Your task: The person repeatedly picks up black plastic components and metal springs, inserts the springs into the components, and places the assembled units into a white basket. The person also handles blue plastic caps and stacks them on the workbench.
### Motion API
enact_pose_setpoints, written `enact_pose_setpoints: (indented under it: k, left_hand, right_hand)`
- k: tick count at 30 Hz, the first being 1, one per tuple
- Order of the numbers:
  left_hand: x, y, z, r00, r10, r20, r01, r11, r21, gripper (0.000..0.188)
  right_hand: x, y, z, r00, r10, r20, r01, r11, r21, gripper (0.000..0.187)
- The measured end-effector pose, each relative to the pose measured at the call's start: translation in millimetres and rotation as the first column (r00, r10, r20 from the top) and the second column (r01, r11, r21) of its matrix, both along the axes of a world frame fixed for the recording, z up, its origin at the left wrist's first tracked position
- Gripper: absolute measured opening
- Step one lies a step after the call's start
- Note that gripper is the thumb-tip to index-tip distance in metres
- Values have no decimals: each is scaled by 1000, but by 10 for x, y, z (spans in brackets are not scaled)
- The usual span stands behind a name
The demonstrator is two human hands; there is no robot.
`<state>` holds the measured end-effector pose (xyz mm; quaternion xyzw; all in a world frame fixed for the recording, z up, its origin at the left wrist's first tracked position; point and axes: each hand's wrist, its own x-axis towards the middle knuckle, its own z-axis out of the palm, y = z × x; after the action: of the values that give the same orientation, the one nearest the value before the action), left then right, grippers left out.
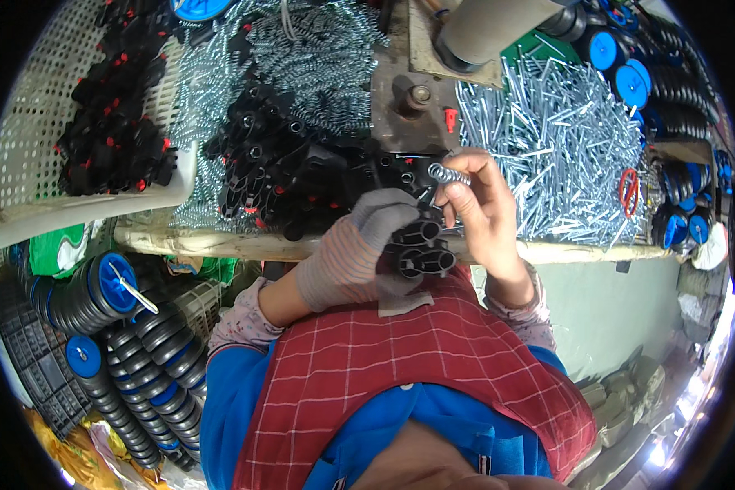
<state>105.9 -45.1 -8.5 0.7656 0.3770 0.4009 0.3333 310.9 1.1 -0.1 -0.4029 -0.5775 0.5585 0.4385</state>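
My left hand [345, 257], in a grey striped glove, is closed round black plastic parts [423, 260] with round tube-like openings, held in front of the bench edge. In the bare fingers of my right hand [492, 220] is a coiled metal spring [444, 172], pinched between thumb and forefinger just above those parts. Behind my left hand lies a heap of black plastic parts [318, 167] with a few red bits among them. A small red plastic piece [451, 120] rests on the bench beyond my right hand.
Loose springs [318, 57] are piled at the back left. A white basket [184, 175] of black and red parts stands at far left, and metal pins [555, 147] with red-handled scissors [628, 193] lie right. A post [486, 37] rises behind. Black wheels [159, 351] are stacked lower left.
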Motion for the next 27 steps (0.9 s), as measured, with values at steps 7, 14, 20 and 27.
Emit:
enact_pose_setpoints:
  k: [7, 14, 20, 27]
  left_hand:
    - [17, 70, 79, 964, 192, -183, -171, 977, 127, 78]
    - [90, 19, 50, 932, 209, -296, -162, 971, 177, 76]
    - [199, 47, -31, 930, 210, -302, -144, 963, 226, 71]
    - [241, 55, -23, 933, 150, -328, -88, 977, 196, 68]
  right_hand:
    - [215, 45, 53, 971, 116, 209, -109, 993, -42, 19]
    - [267, -18, 52, 918, 94, 384, -144, 984, 104, 18]
    - [280, -16, 117, 932, -9, 362, -14, 998, 61, 25]
    - [161, 50, 114, 812, -203, 548, -181, 804, 567, 27]
